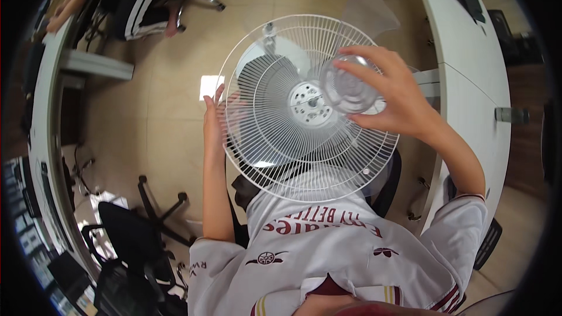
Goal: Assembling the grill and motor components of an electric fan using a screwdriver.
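Note:
A white round wire fan grille (275, 182) stands in front of my torso, with a perforated white disc (311, 103) at its centre. My left hand (219, 118) grips the grille's left rim, and some fingers show behind the wires. Between the thumb and fingers of my right hand (389, 85) is a clear, round, cup-like plastic piece (351, 86), slightly blurred, just right of the disc and in front of the wires. A translucent fan blade (369, 16) reaches out beyond the grille's upper right edge. Other parts behind the wires are hard to make out.
A long white desk (471, 96) runs along my right, with a dark cylindrical object (511, 115) on it. Another desk (48, 169) lines the left. A black office chair (126, 234) stands at lower left. Another person's hand (54, 23) shows at upper left.

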Demonstrator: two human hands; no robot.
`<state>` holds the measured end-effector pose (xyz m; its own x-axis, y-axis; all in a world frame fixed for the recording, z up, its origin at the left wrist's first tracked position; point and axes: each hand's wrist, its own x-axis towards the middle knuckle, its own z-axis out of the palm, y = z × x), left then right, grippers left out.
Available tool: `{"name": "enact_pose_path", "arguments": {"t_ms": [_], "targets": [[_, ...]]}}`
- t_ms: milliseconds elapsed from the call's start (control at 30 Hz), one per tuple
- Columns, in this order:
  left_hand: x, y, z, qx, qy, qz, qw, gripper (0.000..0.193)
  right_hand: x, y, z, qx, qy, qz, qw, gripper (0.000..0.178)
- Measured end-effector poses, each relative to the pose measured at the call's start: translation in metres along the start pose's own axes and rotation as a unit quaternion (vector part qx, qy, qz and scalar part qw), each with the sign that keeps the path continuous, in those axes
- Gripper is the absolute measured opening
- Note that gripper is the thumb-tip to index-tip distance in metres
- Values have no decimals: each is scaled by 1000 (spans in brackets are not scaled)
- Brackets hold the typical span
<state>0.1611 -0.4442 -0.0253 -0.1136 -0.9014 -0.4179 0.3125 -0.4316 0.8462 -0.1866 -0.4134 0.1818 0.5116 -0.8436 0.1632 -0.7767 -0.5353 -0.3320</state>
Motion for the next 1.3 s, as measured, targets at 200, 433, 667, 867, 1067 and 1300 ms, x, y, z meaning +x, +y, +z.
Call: {"name": "enact_pose_path", "arguments": {"t_ms": [200, 433, 667, 867, 1067, 1300], "targets": [[-14, 4, -6, -16, 47, -3, 999, 90, 17, -13, 57, 70, -55, -60, 994, 82], [-26, 8, -13, -26, 35, 4, 999, 95, 26, -15, 75, 67, -61, -72, 993, 83], [-30, 8, -9, 19, 55, 14, 998, 91, 19, -10, 68, 55, -67, -58, 995, 85], [-21, 7, -11, 56, 62, 7, 996, 89, 21, -6, 75, 72, -50, -54, 995, 79], [-16, 11, -4, 90, 35, 23, 995, 87, 17, 1, 69, 46, -57, -29, 997, 83], [-1, 0, -19, 105, 5, 19, 994, 83, 2, 17, 84, 62, -31, -34, 997, 85]]}}
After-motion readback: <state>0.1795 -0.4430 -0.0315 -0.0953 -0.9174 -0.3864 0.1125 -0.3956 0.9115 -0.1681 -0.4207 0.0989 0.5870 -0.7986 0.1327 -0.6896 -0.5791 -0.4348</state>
